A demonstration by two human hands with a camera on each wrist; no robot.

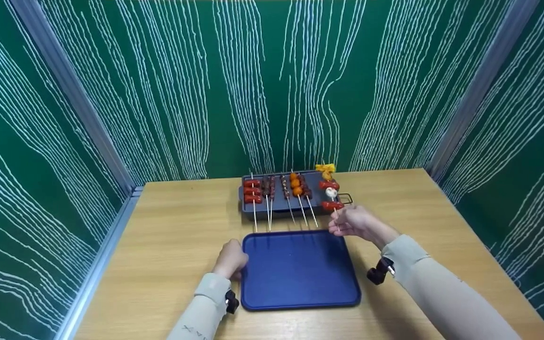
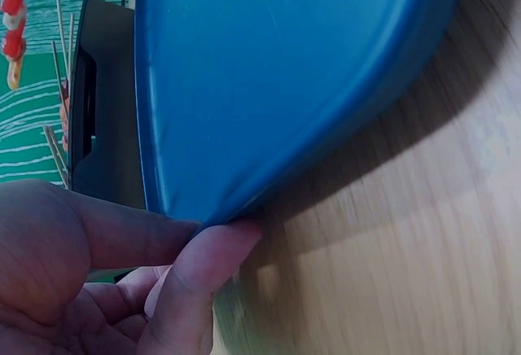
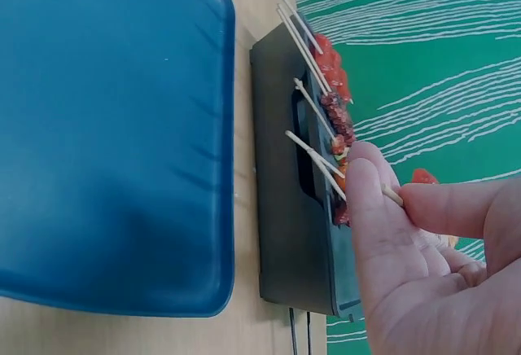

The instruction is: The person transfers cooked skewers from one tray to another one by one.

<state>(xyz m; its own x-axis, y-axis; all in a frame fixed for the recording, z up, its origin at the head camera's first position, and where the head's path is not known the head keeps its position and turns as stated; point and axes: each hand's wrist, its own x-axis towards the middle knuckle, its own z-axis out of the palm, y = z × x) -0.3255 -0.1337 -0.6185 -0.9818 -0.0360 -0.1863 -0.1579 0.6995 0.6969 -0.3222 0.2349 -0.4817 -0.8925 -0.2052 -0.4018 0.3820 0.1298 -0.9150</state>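
A: Entry one?
B: Loaded skewer [image 1: 331, 192]. Location: over the right end of the grill [image 3: 281, 249]; in the left wrist view it appears clear of the plate.
A: Its grip?
B: Right hand [image 1: 359, 221]: narrow, thumb and fingers pinching the bare stick [image 3: 392, 195] below the lowest red piece [image 1: 332, 206].
A: Handling?
B: Judged light but top-heavy, food gathered toward the far end. Stick likely stiff, thin enough to roll in the fingers or snap under bending. Take hold on bare wood, close below the food. Pieces may be soft or slick; best left unsqueezed.
A: Entry two?
B: Tray [image 1: 300, 269], blue, shallow, rimmed. Location: at the worktop [image 1: 182, 226], this side of the grill. Left hand [image 1: 232, 259]: grip narrow, pinching the rim at the far left corner. Whether that corner is lifted, cannot tell.
A: Handling?
B: Probably light, rigid, smooth-faced. Hold by the rim; one corner alone may let it swivel.
A: Remaining stock?
B: Other skewers [image 1: 253, 191], lying across the grill, bare ends overhanging its near edge: natural handles.
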